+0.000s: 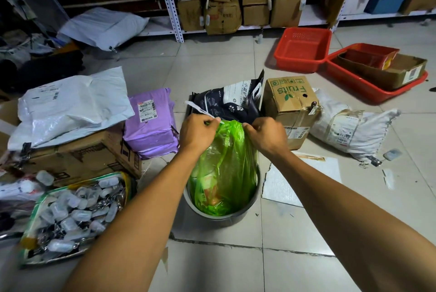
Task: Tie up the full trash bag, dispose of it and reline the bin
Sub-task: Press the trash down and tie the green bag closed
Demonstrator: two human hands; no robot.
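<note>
On the tiled floor at frame centre, my left hand [197, 132] and right hand [265, 135] each pinch the upright translucent green plastic trash bag [226, 169] mouth, directly above the round grey bin [236, 217].

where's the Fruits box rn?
Head view, right of centre on the floor: the Fruits box sits just beyond the right hand, between the dark pet-print bag and a white sack.

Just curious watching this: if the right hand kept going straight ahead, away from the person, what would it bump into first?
Probably the dark pet-print bag just beyond the right hand, which grips the green trash bag. The Fruits box sits slightly rightward; depth is unclear.
</note>
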